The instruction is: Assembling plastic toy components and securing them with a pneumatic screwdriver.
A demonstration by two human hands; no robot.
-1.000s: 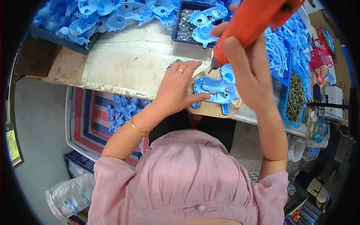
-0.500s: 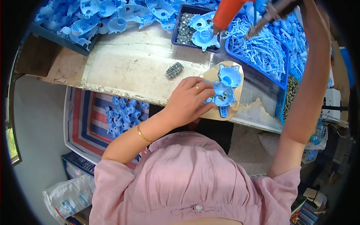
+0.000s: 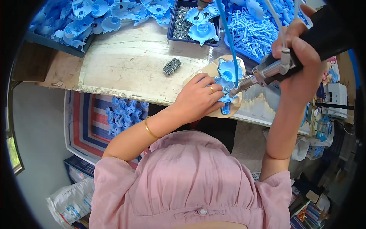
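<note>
A light-blue plastic shell (image 3: 227,71) lies on a tan board (image 3: 236,108) at the table's front edge. My left hand (image 3: 200,95), with a gold ring and bracelet, presses its fingers on the shell's left side and holds it there. In my right hand (image 3: 302,63) is a black power screwdriver (image 3: 320,42) with a metal nozzle and air tubes. Its nozzle tip slants down to the lower part of the shell, by my left fingertips. Whether the tip touches a screw cannot be made out.
A dark tray of small metal parts (image 3: 180,29) with blue shells on it stands behind. Beside it a blue basket (image 3: 244,54) holds thin blue pieces. Blue shells (image 3: 110,23) heap at the back left. A dark ridged lump (image 3: 172,66) lies on the table. A red-tipped tool (image 3: 203,4) hangs above.
My right hand has come down from the upper right, bringing the black screwdriver's tip to the shell. The orange-red tool has moved up and left. My left hand stays on the shell.
</note>
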